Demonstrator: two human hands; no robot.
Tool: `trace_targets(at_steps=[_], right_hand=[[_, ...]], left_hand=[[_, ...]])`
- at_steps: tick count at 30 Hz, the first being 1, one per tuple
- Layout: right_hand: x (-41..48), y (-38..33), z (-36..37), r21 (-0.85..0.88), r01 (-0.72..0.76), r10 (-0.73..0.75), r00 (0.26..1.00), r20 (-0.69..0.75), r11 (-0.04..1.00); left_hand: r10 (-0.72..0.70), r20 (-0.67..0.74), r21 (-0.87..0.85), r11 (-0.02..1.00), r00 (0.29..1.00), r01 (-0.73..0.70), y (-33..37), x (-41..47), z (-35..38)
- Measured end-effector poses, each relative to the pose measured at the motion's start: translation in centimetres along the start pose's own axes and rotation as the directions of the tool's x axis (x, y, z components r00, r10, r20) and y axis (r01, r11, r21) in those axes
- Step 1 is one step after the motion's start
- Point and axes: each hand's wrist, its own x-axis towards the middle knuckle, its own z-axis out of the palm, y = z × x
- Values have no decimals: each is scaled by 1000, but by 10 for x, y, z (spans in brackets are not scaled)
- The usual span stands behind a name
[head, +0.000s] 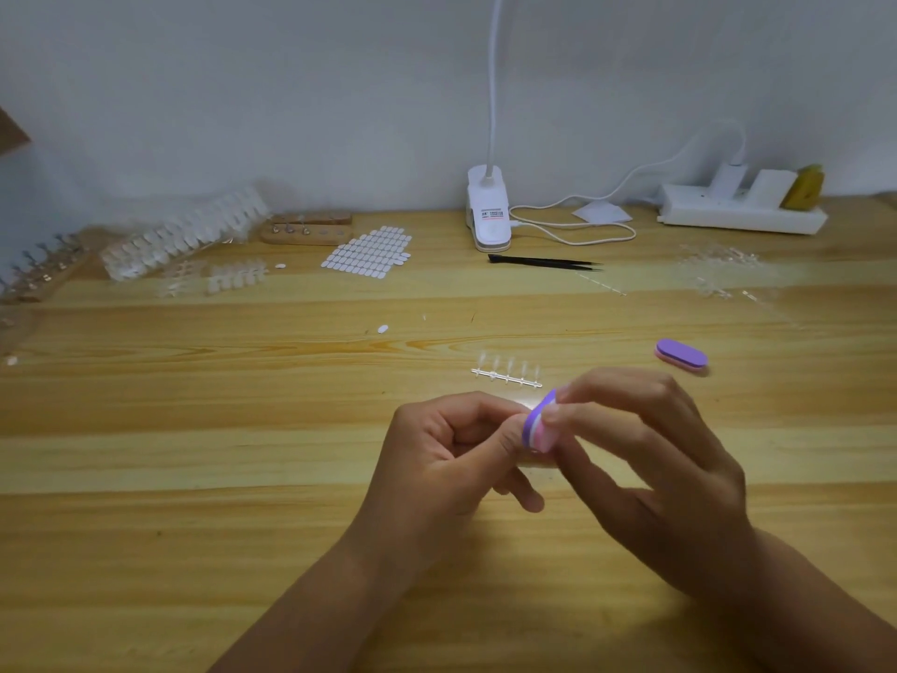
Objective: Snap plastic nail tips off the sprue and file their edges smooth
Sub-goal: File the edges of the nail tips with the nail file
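Note:
My right hand (645,459) pinches a small purple, white and pink file block (538,420) between thumb and fingers. My left hand (451,454) is curled, its thumb and forefinger pressed against the block's purple face; whatever they pinch is hidden. Just beyond the hands a clear sprue (507,374) with several nail tips lies on the wooden table (242,478). A second purple and pink file block (681,354) lies to the right.
Black tweezers (543,262) and a white clip lamp (489,211) with its cable sit at the back. A sheet of white adhesive tabs (369,252), stacked sprues (184,235), a wooden holder (308,230), clear scraps (718,269) and a power strip (742,211) line the far side.

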Motion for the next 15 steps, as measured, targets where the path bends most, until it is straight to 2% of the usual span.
trace_targets(at_steps=[5, 10, 13, 15], right_hand=[[0, 7, -5, -47, -20, 22, 998, 57, 999], [1, -2, -3, -5, -19, 19, 999, 33, 1000], [1, 2, -5, -58, -9, 13, 997, 71, 998], [3, 7, -8, -97, -49, 54, 998, 43, 994]], left_hand=[[3, -18, 17, 1000, 1000, -3, 0, 0, -3], [21, 1, 19, 1000, 1000, -21, 1, 1, -2], [29, 0, 32, 999, 1000, -29, 0, 2, -3], [18, -12, 16, 1000, 1000, -18, 0, 2, -5]])
